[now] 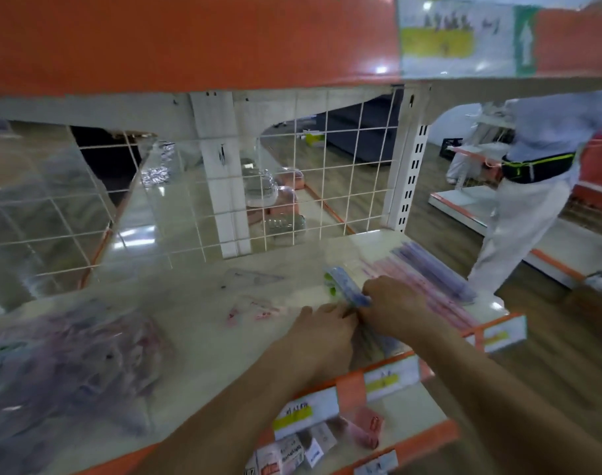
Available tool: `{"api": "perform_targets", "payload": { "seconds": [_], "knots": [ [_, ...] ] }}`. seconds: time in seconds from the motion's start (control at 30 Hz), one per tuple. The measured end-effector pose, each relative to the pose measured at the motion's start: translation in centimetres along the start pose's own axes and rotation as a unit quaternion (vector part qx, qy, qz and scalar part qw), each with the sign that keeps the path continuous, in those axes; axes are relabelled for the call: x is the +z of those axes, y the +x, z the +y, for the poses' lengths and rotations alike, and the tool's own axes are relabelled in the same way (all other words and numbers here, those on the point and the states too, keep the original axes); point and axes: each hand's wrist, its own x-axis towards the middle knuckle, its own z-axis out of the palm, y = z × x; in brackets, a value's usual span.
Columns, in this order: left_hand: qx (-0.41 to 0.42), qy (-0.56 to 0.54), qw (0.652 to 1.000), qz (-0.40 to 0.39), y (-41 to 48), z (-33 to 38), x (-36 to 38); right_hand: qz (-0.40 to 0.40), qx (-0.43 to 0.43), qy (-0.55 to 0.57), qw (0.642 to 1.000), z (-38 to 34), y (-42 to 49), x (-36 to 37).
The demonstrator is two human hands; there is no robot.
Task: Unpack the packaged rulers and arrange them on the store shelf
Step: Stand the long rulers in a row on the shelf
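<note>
Both my hands meet over a bundle of blue rulers (348, 289) on the cream store shelf (190, 323). My left hand (322, 325) grips the near part of the bundle. My right hand (392, 303) holds it from the right side. The bundle tilts up and away from me, and its near end is hidden under my hands. A row of pink and purple rulers (436, 279) lies flat along the shelf's right end. A clear plastic bag of packaged rulers (70, 365) sits at the shelf's left.
Clear set squares (255, 306) lie flat mid-shelf. A white wire grid (327, 186) backs the shelf and an orange shelf (190, 39) hangs overhead. A lower shelf (327, 437) holds small packets. A person in white trousers (526, 207) stands to the right on the wooden floor.
</note>
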Motion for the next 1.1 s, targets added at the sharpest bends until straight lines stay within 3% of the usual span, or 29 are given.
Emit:
{"api": "perform_targets", "payload": {
  "seconds": [0.73,0.9,1.1],
  "knots": [
    [-0.049,-0.001,0.998,-0.026,-2.2,-0.1,-0.8,0.029,-0.055,-0.025,0.998,0.5,-0.4,-1.0],
    [-0.138,-0.003,0.990,-0.030,-3.2,-2.6,-1.1,0.048,-0.153,0.081,0.984,-2.2,-0.7,-1.7],
    [-0.240,-0.033,0.970,-0.007,-8.6,-4.9,-1.9,0.034,-0.301,0.121,0.945,-7.3,-0.3,-0.9]
  ]
}}
